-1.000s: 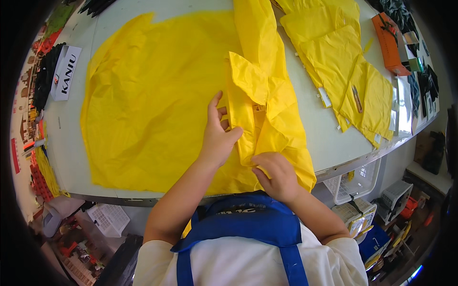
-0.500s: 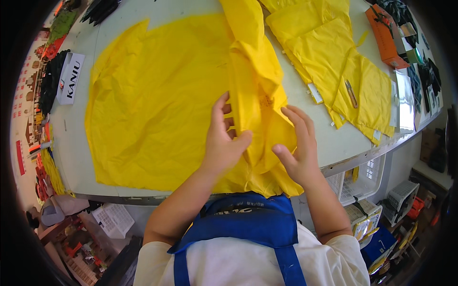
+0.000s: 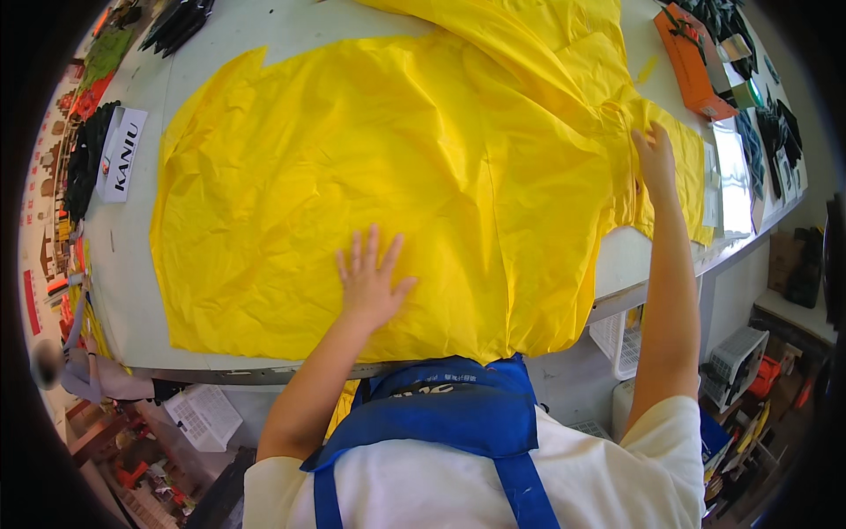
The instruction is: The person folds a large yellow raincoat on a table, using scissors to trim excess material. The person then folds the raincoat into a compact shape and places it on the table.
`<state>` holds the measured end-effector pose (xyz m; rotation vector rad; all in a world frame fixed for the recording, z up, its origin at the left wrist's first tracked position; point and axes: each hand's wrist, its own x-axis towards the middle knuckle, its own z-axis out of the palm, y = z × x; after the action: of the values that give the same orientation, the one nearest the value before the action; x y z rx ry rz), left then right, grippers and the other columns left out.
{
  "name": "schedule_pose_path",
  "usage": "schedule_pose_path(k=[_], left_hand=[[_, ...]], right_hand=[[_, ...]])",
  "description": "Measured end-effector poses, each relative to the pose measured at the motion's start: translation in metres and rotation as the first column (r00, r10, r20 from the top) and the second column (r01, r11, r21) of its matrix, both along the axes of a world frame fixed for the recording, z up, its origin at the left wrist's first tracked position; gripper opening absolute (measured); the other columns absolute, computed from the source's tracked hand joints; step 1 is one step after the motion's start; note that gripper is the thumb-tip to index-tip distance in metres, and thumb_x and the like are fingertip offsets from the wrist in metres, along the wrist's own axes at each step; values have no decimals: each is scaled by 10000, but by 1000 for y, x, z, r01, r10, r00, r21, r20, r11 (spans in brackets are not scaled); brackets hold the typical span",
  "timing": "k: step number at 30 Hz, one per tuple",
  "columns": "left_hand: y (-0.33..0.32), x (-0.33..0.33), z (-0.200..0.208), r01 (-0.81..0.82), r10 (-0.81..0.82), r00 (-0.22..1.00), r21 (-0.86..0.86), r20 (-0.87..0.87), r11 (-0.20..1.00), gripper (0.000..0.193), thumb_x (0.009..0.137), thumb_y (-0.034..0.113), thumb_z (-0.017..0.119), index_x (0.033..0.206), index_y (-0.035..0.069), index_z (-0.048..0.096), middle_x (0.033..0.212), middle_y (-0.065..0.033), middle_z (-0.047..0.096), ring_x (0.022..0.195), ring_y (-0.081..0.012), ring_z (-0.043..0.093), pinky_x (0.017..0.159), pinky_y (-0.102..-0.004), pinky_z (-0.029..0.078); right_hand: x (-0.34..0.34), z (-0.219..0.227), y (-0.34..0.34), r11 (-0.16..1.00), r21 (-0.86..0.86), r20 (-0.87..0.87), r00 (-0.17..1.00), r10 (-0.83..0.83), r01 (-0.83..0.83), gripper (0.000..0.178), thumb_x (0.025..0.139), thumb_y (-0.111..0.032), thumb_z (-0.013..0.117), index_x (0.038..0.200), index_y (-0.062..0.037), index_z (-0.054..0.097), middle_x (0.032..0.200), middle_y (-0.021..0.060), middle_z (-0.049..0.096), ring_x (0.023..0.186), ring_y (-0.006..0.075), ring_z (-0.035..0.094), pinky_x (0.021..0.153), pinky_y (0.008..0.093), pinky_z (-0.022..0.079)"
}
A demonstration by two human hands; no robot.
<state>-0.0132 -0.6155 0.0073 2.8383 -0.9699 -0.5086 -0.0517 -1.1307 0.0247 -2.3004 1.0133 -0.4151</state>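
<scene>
A large piece of yellow fabric [image 3: 300,194], thin and wrinkled, is spread across the table in front of me. Its lower edge lies along the table's near edge, by my apron. My left hand [image 3: 372,286] rests flat on it with the fingers spread. Out to the right, my right hand [image 3: 656,163] grips the gathered side of the same fabric, arm stretched far forward. Beneath that side, more yellow fabric [image 3: 687,145] lies on the table, mostly covered; the fold under my right fingers is partly hidden.
An orange box [image 3: 694,62] stands at the far right beside a roll of tape [image 3: 747,93]. A white box [image 3: 123,154] with black items sits at the left. Black pieces [image 3: 176,25] lie at the far left. White crates [image 3: 736,361] are below the table; another person [image 3: 97,370] is at the left.
My right hand has drawn the folded part of the fabric out to the right, opening it over the other yellow pieces and the small snips. My left hand let go and now lies flat.
</scene>
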Motion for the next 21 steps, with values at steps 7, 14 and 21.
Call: schedule_pose_path(k=[7, 14, 21], left_hand=[[39, -4, -27, -109, 97, 983, 75, 156, 991, 678, 884, 522, 482, 1463, 220, 302, 1557, -130, 113, 1417, -406, 74, 1065, -658, 36], [41, -6, -32, -120, 115, 970, 12, 214, 993, 664, 867, 509, 511, 1444, 222, 348, 1552, -114, 151, 1414, -397, 104, 1068, -652, 48], [38, -2, -34, -95, 93, 974, -1, 206, 995, 664, 863, 508, 519, 1446, 246, 341, 1556, -85, 157, 1419, -370, 117, 1082, -632, 49]], right_hand=[[112, -3, 58, 776, -515, -344, 917, 200, -363, 554, 898, -515, 498, 1300, -134, 485, 1267, 90, 560, 1191, 284, 500, 977, 485, 369], [166, -10, 38, 824, -457, -110, 940, 322, -335, 270, 925, -293, 445, 1070, -139, 613, 1065, 110, 645, 1003, 315, 599, 832, 417, 468], [145, -5, -28, 811, -551, -44, 977, 209, -199, 397, 917, -380, 530, 1142, -57, 580, 1077, 176, 619, 1022, 345, 569, 849, 419, 459]])
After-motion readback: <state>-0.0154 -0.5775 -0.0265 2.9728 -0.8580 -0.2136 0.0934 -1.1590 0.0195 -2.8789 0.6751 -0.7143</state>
